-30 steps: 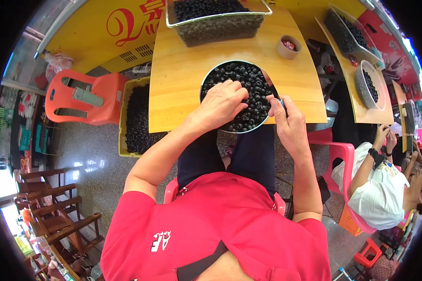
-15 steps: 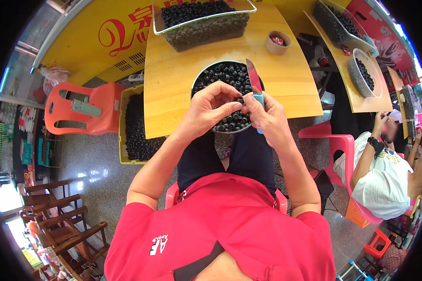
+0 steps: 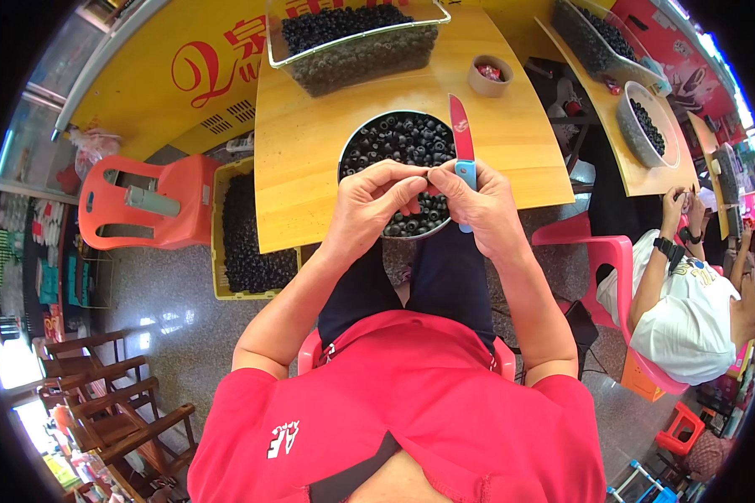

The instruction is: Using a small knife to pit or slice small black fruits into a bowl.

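Note:
My right hand (image 3: pixel 484 208) is closed round the light-blue handle of a small knife (image 3: pixel 461 134), its red blade pointing up and away from me. My left hand (image 3: pixel 373 204) is pinched, its thumb and forefinger meeting the right fingertips; whatever lies between them is too small or hidden to make out. Beneath both hands sits a round bowl (image 3: pixel 354 138) at the table's near edge, over my lap. It holds many dark, round, olive-like pieces (image 3: pixel 403 138), some with a ring-shaped mark on top. My hands cover its middle.
On the wooden table (image 3: pixel 302 159) stand a clear tub (image 3: pixel 365 60) of dark pieces and a small round pot (image 3: pixel 489 75). A yellow crate (image 3: pixel 220 235) and an orange stool (image 3: pixel 143 201) are at left. Rightward, a seated person (image 3: pixel 684 310) works at another table (image 3: pixel 646 172).
The knife blade has swung more upright, and the dark piece seen at my fingertips no longer shows. Both hands have shifted slightly, staying fingertip to fingertip.

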Demonstrator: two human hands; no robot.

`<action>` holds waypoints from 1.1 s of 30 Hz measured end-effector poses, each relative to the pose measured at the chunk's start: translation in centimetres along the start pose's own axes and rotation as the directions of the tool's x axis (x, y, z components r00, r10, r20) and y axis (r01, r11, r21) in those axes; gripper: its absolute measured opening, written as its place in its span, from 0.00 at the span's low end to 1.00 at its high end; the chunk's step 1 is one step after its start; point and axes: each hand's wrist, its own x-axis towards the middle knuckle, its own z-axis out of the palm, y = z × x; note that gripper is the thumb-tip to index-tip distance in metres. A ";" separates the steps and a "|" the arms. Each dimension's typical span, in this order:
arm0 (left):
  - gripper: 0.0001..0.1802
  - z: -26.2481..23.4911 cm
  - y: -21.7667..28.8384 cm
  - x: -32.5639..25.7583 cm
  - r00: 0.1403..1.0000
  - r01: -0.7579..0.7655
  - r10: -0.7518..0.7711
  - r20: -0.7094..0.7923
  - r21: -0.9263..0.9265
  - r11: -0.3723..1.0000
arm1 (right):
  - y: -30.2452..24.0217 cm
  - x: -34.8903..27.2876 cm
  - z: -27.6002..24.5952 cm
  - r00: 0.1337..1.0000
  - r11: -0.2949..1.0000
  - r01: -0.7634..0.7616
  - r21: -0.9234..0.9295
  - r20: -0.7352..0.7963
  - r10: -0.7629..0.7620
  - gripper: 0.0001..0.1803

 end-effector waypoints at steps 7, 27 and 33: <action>0.11 0.4 -0.1 -0.1 0.993 0.094 -0.097 -0.064 -0.047 0.994 | -0.5 -0.2 0.3 0.999 0.999 0.046 -0.020 0.011 -0.046 0.10; 0.09 0.1 -1.1 -0.3 1.000 -0.015 0.013 -0.027 -0.098 0.995 | -0.3 0.1 -0.4 0.993 0.986 -0.106 0.129 0.071 0.098 0.09; 0.08 -0.1 -1.2 -0.1 0.986 -0.164 0.164 0.038 -0.018 0.986 | -0.2 0.1 -0.7 0.976 0.964 -0.184 0.190 0.155 0.156 0.07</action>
